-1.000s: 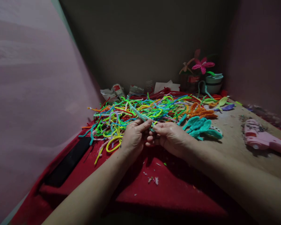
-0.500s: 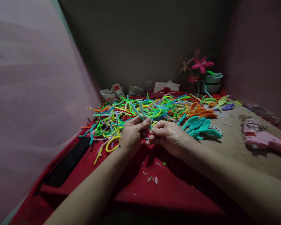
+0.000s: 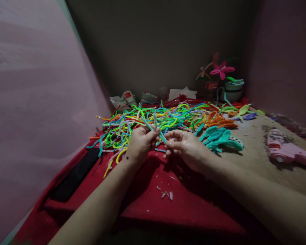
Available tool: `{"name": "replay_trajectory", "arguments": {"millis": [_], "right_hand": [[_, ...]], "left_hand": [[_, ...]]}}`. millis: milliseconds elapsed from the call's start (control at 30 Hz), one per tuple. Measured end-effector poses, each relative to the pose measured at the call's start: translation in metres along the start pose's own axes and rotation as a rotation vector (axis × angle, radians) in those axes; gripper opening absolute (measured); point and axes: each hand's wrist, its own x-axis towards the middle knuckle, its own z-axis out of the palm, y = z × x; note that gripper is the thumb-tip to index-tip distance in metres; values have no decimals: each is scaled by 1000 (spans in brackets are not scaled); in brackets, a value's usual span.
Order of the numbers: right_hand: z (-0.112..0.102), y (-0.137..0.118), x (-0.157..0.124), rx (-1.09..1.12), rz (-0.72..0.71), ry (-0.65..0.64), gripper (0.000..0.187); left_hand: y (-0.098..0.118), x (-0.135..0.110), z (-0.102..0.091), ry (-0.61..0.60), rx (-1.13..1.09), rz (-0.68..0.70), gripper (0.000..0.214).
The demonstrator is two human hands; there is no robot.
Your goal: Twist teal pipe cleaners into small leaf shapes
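Observation:
A pale teal pipe cleaner (image 3: 162, 136) is stretched between my two hands, with two ends standing up above the left thumb. My left hand (image 3: 142, 141) is closed, pinching it between thumb and forefinger. On the right, my right hand (image 3: 186, 146) has its thumb and forefinger closed on the lower end of the same pipe cleaner. Behind both hands lies a tangled heap of pipe cleaners (image 3: 174, 119) in green, yellow, blue, orange and lilac. Turquoise petal shapes (image 3: 215, 137) made of pipe cleaner rest just beyond my right hand.
A black phone (image 3: 76, 175) lies on the red cloth (image 3: 188, 207) at left. The pink handled tool (image 3: 285, 149) is at right. Orange petal shapes (image 3: 219, 120) lie near a pot (image 3: 233, 90) with a pink flower (image 3: 222, 70). Fuzz scraps (image 3: 170, 196) dot the cloth in front.
My hands have drawn slightly apart, and more of the pale teal pipe cleaner shows between them. Its upright ends are more spread and crossed. The view has shifted slightly.

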Motion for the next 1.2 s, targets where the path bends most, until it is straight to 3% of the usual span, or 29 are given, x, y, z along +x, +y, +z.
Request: {"name": "replay_trajectory", "arguments": {"millis": [100,233,433,567,900,1033,1200], "right_hand": [[-3,-2,0,-116,-29,-31,7],[-6,-3,2,-254,-121,-30,21],[-9,-2,3,-280,-163,-27,17],[-11,-2,4,-263,-118,-25,15],[-8,2,4,-224,-124,-25,14],[-5,3,2,-202,-72,-18,17],[-7,5,3,-276,-111,-29,19]], "left_hand": [[-1,-1,1,-4,28,37,28],[-3,-4,4,-78,84,65,25],[-3,-4,2,-120,21,4,21],[-3,-2,-3,-165,-71,-62,20],[-2,-3,-5,-228,-1,9,17],[-4,-2,-7,-220,12,-3,18],[-3,-1,-7,-188,33,-4,17]]}}
